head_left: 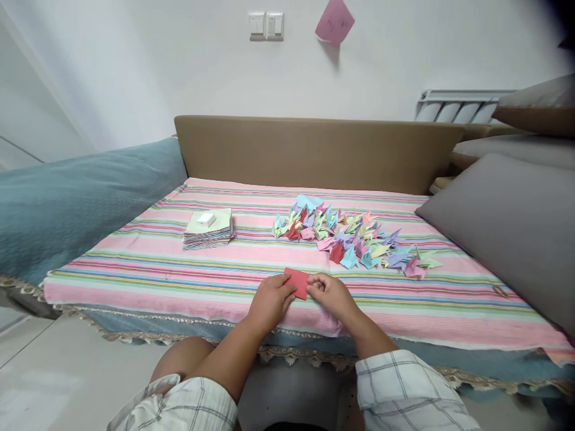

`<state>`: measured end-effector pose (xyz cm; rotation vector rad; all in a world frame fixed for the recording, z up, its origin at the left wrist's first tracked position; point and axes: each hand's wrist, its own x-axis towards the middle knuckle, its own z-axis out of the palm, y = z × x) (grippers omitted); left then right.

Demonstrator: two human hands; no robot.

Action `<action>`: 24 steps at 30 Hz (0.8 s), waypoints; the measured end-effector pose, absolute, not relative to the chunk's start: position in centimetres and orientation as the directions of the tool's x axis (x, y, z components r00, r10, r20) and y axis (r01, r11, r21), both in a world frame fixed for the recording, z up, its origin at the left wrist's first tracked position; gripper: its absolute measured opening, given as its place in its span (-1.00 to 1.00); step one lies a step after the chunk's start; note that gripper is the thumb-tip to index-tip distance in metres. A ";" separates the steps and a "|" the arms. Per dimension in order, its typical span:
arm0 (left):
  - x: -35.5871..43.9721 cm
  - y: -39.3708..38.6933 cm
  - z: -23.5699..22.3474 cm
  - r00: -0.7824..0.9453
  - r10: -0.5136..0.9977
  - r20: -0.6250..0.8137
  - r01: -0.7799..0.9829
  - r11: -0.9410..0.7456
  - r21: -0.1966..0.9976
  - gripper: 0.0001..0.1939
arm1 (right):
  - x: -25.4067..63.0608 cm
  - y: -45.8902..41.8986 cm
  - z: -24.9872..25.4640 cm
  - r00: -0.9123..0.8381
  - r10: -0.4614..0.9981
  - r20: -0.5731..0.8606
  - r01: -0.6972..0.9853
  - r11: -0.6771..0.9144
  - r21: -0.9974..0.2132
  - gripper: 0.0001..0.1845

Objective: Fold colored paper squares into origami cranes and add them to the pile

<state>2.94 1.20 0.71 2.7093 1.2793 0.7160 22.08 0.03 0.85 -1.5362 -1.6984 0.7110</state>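
Note:
A small red piece of folded paper (296, 284) lies near the front edge of the striped cloth, between my two hands. My left hand (272, 298) grips its left side, thumb and fingers on the paper. At the right edge, the fingers of my right hand (330, 292) pinch the paper's side. Beyond my hands spreads a heap of folded paper cranes (345, 236) in many colours. To the left sits a stack of square paper sheets (209, 233), pale green on top, with a small white block (206, 219) resting on it.
The striped cloth (148, 263) covers a sofa seat with a brown backrest (314, 152). A blue-covered armrest (90, 191) stands at left, grey cushions (507, 221) at right. A small brownish ring-like item (500, 291) lies near the cushion. A pink note (335, 23) hangs on the wall.

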 end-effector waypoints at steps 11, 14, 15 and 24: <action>1.9 1.4 2.0 0.428 0.821 0.378 0.758 -0.554 0.344 -0.57 | 22.0 0.8 0.5 -0.153 0.921 0.358 0.768 0.338 -0.543 -0.81; 1.7 1.2 2.5 0.317 0.886 0.338 0.842 -0.427 0.329 -0.45 | 21.9 0.7 0.5 -0.152 0.925 0.349 0.773 0.331 -0.541 -0.81; 1.6 1.2 2.6 0.304 0.898 0.316 0.858 -0.403 0.318 -0.47 | 21.9 0.7 0.5 -0.151 0.926 0.346 0.775 0.328 -0.540 -0.81; 1.5 1.2 2.6 0.312 0.909 0.277 0.867 -0.392 0.309 -0.61 | 21.6 0.5 0.5 -0.149 0.925 0.349 0.772 0.329 -0.543 -0.79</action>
